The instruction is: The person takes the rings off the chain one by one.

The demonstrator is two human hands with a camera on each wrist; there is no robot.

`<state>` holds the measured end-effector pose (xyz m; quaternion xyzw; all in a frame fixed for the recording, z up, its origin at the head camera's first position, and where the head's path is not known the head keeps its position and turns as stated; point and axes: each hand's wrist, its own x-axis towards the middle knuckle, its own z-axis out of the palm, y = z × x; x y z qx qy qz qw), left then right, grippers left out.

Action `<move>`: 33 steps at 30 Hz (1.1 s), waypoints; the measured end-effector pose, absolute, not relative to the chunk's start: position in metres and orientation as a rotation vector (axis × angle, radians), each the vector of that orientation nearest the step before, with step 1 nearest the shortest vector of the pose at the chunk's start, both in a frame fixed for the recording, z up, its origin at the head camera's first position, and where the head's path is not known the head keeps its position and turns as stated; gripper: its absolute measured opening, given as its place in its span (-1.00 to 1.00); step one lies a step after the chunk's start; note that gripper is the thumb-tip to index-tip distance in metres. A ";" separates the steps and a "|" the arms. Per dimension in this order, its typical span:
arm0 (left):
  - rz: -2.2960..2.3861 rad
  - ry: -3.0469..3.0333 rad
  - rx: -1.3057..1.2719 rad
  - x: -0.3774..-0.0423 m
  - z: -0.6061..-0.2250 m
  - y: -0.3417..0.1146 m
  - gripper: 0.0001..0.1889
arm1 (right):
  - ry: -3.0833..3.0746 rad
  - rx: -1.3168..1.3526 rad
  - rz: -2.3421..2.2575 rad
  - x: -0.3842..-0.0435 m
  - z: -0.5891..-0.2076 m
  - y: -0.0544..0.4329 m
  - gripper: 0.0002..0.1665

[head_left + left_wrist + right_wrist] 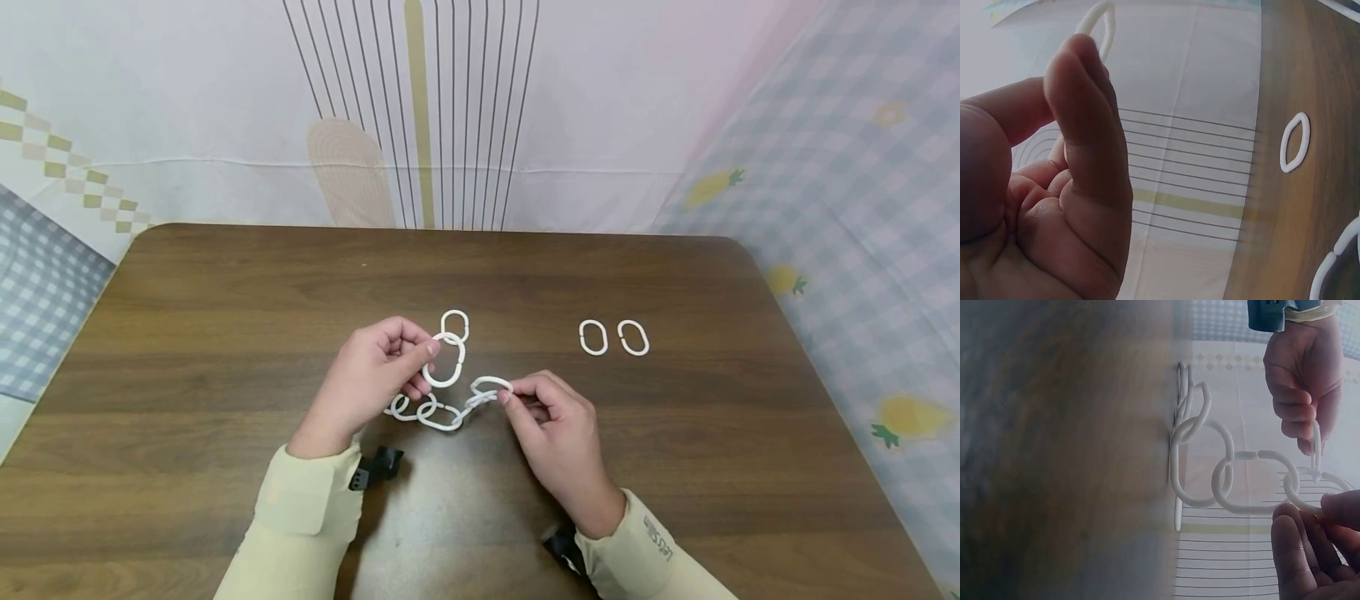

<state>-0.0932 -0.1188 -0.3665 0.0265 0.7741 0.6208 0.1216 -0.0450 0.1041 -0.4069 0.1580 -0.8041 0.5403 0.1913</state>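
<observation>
My left hand [378,367] pinches a white plastic oval ring [461,357] between thumb and forefinger, held above the table. In the left wrist view, part of this ring sticks out past the fingertips. My right hand [558,433] pinches the end link [491,380] of a white chain [1230,440] made of several such rings. From there the chain hangs leftward, its far end on the table below my left hand. In the right wrist view, the held ring appears close behind the chain's end; whether they touch, I cannot tell.
One loose white ring [454,312] lies on the brown wooden table [262,275] just beyond the held ring. Farther right lie two more, a left ring [582,337] and a right ring [646,337]. A patterned cloth [600,108] hangs behind the table.
</observation>
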 end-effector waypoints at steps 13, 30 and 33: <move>1.697 2.394 0.000 -0.098 -0.379 -0.126 -0.83 | -2.260 0.449 1.540 -0.046 -0.407 0.104 -0.87; 1.417 2.506 -0.010 -0.139 -0.377 -0.140 -0.82 | -2.275 0.432 1.527 -0.046 -0.407 0.106 -0.87; 1.341 2.548 -0.012 -0.145 -0.377 -0.142 -0.81 | -2.274 0.433 1.533 -0.046 -0.406 0.105 -0.88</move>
